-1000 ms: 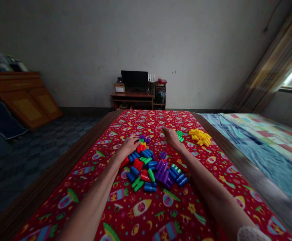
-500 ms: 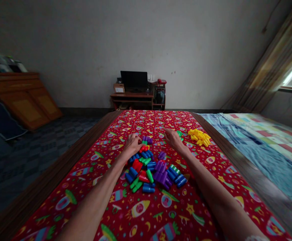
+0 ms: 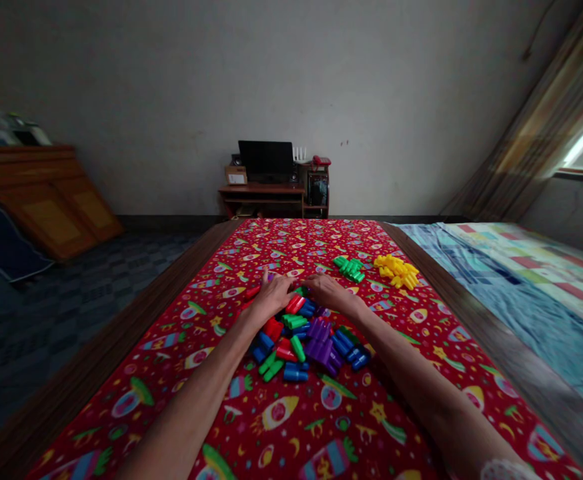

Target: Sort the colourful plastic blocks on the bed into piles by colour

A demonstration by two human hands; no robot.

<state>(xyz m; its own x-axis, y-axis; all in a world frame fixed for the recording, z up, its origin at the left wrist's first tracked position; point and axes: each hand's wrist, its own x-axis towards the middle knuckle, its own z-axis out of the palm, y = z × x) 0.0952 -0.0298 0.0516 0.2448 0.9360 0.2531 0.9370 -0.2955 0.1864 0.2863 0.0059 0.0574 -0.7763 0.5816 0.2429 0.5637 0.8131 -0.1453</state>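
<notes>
A mixed pile of plastic building blocks lies on the red patterned cloth [image 3: 281, 413], with purple blocks [image 3: 319, 340], blue blocks [image 3: 295, 373], red blocks [image 3: 273, 329] and green blocks [image 3: 271, 367]. My left hand [image 3: 274, 295] rests over the far left side of this pile, its fingers apart, beside a red block [image 3: 295, 305]. Close by on the right, my right hand [image 3: 327, 292] bends its fingers down onto a green block [image 3: 301, 291] at the pile's far edge. The fingertips of both hands nearly meet there, and they partly hide the blocks underneath.
Beyond my right hand lies a separate group of green blocks [image 3: 350, 268], with a heap of yellow blocks [image 3: 396, 271] to its right. Dark wooden table edges [image 3: 441, 313] flank the cloth. A bed [image 3: 501, 280] adjoins on the right; a computer desk [image 3: 264, 190] stands against the far wall.
My right hand has moved left from the separate green blocks to the far edge of the mixed pile, uncovering that green group. My left hand has shifted slightly right and nearer.
</notes>
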